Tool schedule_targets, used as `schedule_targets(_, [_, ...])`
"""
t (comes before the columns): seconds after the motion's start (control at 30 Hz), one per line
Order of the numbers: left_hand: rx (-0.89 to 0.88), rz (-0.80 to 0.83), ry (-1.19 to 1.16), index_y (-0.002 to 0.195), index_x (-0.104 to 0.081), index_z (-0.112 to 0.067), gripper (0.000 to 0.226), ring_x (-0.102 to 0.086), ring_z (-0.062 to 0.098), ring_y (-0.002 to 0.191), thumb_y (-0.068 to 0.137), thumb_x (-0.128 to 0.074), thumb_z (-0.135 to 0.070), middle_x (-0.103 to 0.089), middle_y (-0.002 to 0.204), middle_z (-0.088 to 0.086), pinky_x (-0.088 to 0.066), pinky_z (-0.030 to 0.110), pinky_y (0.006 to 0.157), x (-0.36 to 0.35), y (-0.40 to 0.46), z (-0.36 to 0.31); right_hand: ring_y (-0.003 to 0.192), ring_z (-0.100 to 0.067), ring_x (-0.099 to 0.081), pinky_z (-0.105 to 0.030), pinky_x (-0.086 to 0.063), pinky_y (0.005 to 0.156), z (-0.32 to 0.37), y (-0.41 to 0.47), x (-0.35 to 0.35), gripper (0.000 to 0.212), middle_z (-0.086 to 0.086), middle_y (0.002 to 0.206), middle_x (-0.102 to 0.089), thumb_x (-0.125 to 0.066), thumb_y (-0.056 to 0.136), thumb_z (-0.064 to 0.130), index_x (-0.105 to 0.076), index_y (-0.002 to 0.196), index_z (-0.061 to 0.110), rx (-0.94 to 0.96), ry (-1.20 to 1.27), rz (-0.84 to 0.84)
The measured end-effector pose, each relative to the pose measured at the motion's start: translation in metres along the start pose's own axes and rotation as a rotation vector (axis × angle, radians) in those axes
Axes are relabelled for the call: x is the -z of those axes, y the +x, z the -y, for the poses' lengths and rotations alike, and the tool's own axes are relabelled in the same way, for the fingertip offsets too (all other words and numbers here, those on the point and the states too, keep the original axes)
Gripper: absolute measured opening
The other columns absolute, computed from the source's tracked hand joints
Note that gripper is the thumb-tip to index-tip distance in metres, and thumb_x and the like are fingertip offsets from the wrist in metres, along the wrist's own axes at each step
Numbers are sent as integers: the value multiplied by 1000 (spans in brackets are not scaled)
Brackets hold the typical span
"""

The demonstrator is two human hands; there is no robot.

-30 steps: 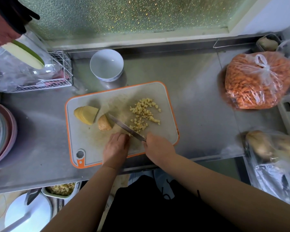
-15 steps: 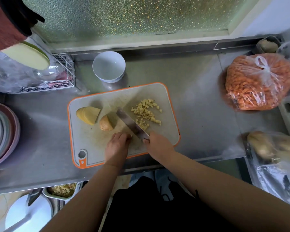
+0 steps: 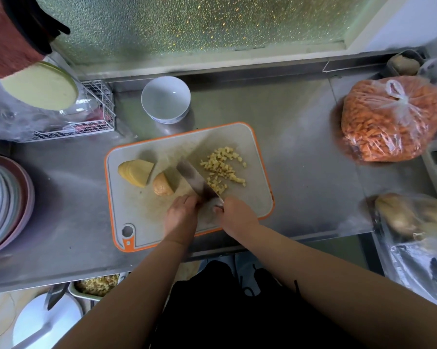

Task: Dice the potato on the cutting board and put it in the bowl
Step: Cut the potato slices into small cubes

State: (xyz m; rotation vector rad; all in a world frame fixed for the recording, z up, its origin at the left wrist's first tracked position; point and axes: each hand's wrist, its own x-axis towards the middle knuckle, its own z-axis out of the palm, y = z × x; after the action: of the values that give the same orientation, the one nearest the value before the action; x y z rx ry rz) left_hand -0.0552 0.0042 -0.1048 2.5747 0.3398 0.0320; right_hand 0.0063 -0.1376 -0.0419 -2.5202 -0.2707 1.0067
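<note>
A grey cutting board (image 3: 252, 147) with an orange rim lies on the steel counter. On it are a stack of potato slices (image 3: 136, 171), an uncut potato end (image 3: 162, 185) and a pile of small potato dice (image 3: 222, 168). My right hand (image 3: 233, 212) grips the handle of a knife (image 3: 194, 178), whose blade lies flat-side up, just left of the dice. My left hand (image 3: 182, 214) rests on the board beside the blade's heel, fingers curled, holding nothing I can see. A white bowl (image 3: 165, 99) stands empty behind the board.
A wire rack (image 3: 96, 107) with plastic bags stands at the back left, stacked plates (image 3: 5, 202) at the left edge. A bag of orange pieces (image 3: 391, 119) lies at the right, a bag of potatoes (image 3: 414, 215) nearer. Below the counter, a tray of dice (image 3: 96, 285).
The knife blade has turned from edge-down near the potato end to flat-side up, and has swung right toward the dice. My left hand has stayed near the blade's heel.
</note>
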Motion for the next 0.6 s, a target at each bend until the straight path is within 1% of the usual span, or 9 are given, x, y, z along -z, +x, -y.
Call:
schedule_targets(0.17, [32,8,-44,84,-70,-9,13,-61,31,70,76,-60,-10,-65,77,10,-49,32,59,1,-2,-2,106,-34,-56,-34,-41,81,-2,-3,6,34,-19,110,-60,-44,97,33,-53,108,2,14,1,-34])
schedule_targets(0.27, [29,-2,-46,83,-68,-6,10,-61,32,68,78,-61,-10,-63,75,12,-48,34,55,3,-3,-3,104,-32,-57,-34,-42,81,-1,-9,0,31,-17,109,-61,-43,98,31,-53,107,3,61,-46,-39])
schedule_targets(0.33, [17,-11,-40,80,-65,-5,4,-60,32,65,77,-66,-4,-62,73,12,-46,33,53,4,-3,-4,105,-32,-57,-35,-43,83,0,-11,-5,28,-16,110,-61,-42,98,29,-53,108,5,64,-69,-59])
schedule_targets(0.4, [3,-11,-30,77,-62,-5,12,-58,32,63,73,-71,3,-60,72,12,-42,30,51,5,-3,-6,106,-31,-57,-34,-43,84,0,-11,-11,25,-14,112,-61,-43,98,27,-53,108,7,41,-68,-61])
schedule_targets(0.5, [-22,-23,-26,76,-60,-6,13,-57,31,61,73,-70,1,-59,70,11,-40,28,51,7,-2,-8,106,-29,-57,-33,-43,84,0,-6,-16,25,-12,112,-60,-44,98,28,-53,109,8,19,-75,-53])
schedule_targets(0.6, [-43,-26,-22,78,-60,-8,11,-58,32,63,74,-68,-1,-58,72,11,-43,31,49,6,-1,-9,107,-31,-56,-35,-43,84,1,0,-13,31,-15,112,-60,-44,97,32,-55,109,5,0,-9,-23])
